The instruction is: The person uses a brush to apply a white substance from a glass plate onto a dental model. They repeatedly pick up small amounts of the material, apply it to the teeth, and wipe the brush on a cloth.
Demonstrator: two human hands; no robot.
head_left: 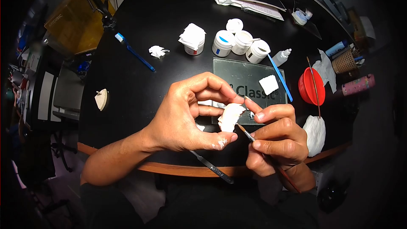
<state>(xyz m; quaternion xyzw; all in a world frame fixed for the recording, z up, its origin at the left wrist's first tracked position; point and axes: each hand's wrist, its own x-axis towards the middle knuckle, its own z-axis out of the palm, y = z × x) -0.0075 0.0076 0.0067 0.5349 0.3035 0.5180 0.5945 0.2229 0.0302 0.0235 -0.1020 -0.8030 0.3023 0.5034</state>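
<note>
Between the thumb and fingertips of my left hand [180, 108] is a small off-white, rough-edged piece that looks like plaster [230, 117], held up over the desk. White residue marks that thumb. My right hand [280, 140] grips a thin paintbrush [248, 134] like a pen, its tip right at the lower right edge of the piece. A fingertip of the right hand comes close to the left fingers above. Behind both hands lies a glass slab [222, 70] lettered "Classic", partly hidden, with a folded white tissue [268, 84] on it.
White jars [222, 44] stand behind the slab, beside a dropper bottle [281, 57] and a blue stick [280, 78]. Right: a red bowl [306, 89] with a brush across it, and a white pad [314, 137]. Left: a toothbrush [135, 53]. A dark-handled tool [212, 168] overhangs the front edge.
</note>
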